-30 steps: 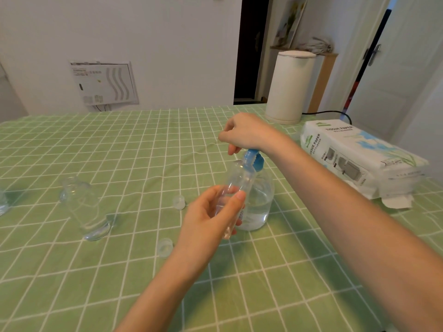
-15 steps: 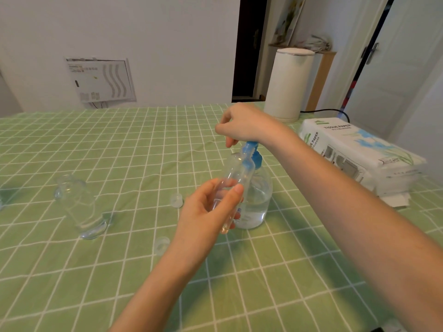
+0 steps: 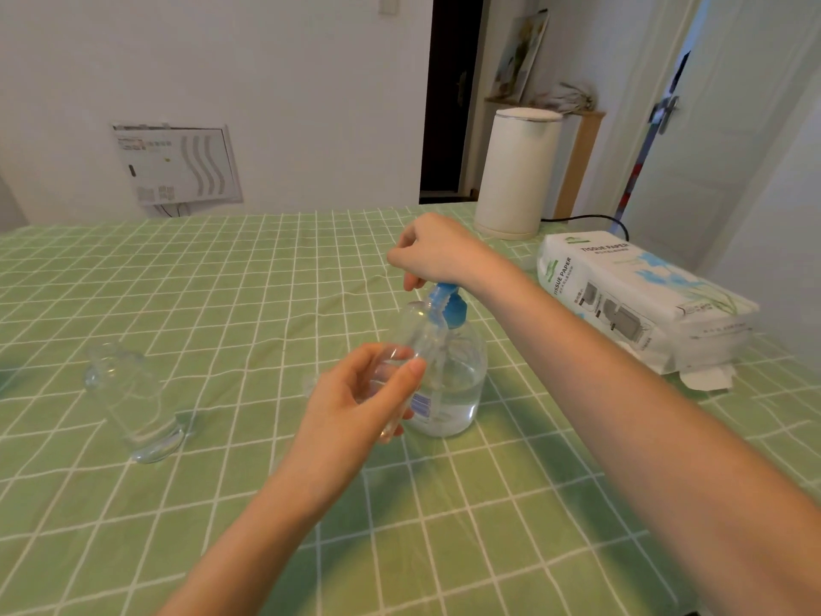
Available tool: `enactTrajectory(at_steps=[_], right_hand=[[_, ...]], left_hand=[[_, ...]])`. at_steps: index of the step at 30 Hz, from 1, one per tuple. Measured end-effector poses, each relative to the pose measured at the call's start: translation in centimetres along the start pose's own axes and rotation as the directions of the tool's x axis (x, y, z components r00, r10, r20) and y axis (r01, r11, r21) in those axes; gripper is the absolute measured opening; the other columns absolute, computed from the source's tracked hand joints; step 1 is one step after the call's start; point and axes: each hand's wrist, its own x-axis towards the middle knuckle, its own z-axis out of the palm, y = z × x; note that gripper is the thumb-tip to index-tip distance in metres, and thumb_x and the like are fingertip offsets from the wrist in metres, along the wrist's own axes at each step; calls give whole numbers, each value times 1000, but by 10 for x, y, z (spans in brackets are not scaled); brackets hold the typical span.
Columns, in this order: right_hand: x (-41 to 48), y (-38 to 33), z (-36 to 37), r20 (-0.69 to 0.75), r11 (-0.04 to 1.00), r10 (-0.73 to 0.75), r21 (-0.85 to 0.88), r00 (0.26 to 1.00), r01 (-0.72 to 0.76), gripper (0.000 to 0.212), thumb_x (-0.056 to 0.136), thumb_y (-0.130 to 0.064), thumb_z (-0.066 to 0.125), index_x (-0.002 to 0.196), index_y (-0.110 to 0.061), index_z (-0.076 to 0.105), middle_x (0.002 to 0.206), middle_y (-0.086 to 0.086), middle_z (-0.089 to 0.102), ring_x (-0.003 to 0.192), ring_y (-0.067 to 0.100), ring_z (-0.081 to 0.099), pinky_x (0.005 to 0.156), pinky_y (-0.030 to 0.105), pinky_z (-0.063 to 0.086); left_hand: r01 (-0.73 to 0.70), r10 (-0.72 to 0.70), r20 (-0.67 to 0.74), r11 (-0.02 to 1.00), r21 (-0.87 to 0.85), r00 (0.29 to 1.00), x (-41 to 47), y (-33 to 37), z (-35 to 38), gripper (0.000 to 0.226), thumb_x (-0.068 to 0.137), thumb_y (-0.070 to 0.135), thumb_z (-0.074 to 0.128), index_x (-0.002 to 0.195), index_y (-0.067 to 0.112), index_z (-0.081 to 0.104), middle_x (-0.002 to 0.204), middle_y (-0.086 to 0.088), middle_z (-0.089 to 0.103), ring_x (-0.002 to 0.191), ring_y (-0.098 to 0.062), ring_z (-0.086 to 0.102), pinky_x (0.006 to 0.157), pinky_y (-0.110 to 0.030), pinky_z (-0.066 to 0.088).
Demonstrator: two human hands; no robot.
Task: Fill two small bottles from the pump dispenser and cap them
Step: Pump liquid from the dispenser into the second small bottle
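The clear pump dispenser [image 3: 457,384] with a blue pump head [image 3: 448,304] stands mid-table, about a third full of clear liquid. My right hand [image 3: 437,255] sits on top of the pump head, fingers curled over it. My left hand [image 3: 355,402] grips a small clear bottle [image 3: 420,337], tilted, with its mouth up against the blue nozzle. A second small clear bottle [image 3: 133,397] stands uncapped at the left, apart from both hands. A clear cap [image 3: 308,382] peeks out just left of my left hand.
The table wears a green checked cloth [image 3: 222,304]. A pack of tissue paper [image 3: 639,304] lies at the right, and a white kettle [image 3: 515,171] with a black cord stands behind it. My right forearm crosses the table's right side.
Both hands keep their holds on the small bottle and the pump head. The view has shifted a little, and my left hand now hides most of the caps.
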Motion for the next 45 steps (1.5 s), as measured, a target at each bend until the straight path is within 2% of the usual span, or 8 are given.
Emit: enactTrajectory(at_steps=[5,9,12,16,21,29,36,45], right_hand=[[0,-8,-15,-104,999,-23,-49,994,18,31,87,-15,46,103,-1,68,78,7,73,89,25,69,87,41,52],[1,-9,-25,-59,998,-4,59,998,8,33,91,-17,44,106,3,66,66,4,69,70,17,66,70,22,51],[2,-5,-17,39,997,39,62,998,-42,35,94,-23,42,105,1,65,74,8,69,72,18,63,73,27,52],[3,-1,-10,107,996,90,9,990,-92,39,96,-31,41,101,-3,68,89,11,71,69,20,56,60,26,43],[4,0,-7,30,998,60,-5,998,-60,41,95,-29,42,104,1,68,93,14,73,69,20,56,63,26,44],[3,4,1,63,996,91,-11,994,-90,36,90,-23,45,106,1,66,96,15,73,71,20,54,58,25,41],[4,7,5,60,995,78,-62,995,-74,36,91,-26,45,106,0,66,100,15,71,75,20,54,62,28,44],[8,0,-7,22,997,49,-67,999,-47,35,87,-19,47,107,3,65,103,17,71,74,20,53,68,30,45]], left_hand=[[-27,26,-15,997,-66,1000,3,1,6,43,61,45,62,95,19,66,72,6,70,53,-3,60,49,-15,48],[-33,31,-24,996,-78,999,3,1,6,41,61,43,62,94,19,66,72,6,70,54,-3,60,50,-15,49],[-36,34,-30,997,-75,999,3,2,5,38,62,40,62,94,19,66,70,5,69,54,-3,59,50,-15,49],[-40,38,-34,998,-53,999,3,2,5,40,62,42,63,95,20,66,74,-1,70,55,-4,59,51,-16,50],[-43,41,-36,997,-56,998,2,1,5,40,61,43,63,94,21,66,72,3,69,54,-4,59,51,-16,49],[-11,9,-45,999,-37,999,-1,-2,5,36,64,41,62,94,22,65,74,1,70,54,-3,60,51,-15,50],[0,0,-52,1000,7,999,-1,-4,4,19,78,27,63,95,20,64,85,-15,68,54,-4,58,52,-17,50],[-34,33,-37,999,-26,999,0,2,5,39,63,45,61,95,23,65,79,-5,69,58,-4,59,53,-17,51]])
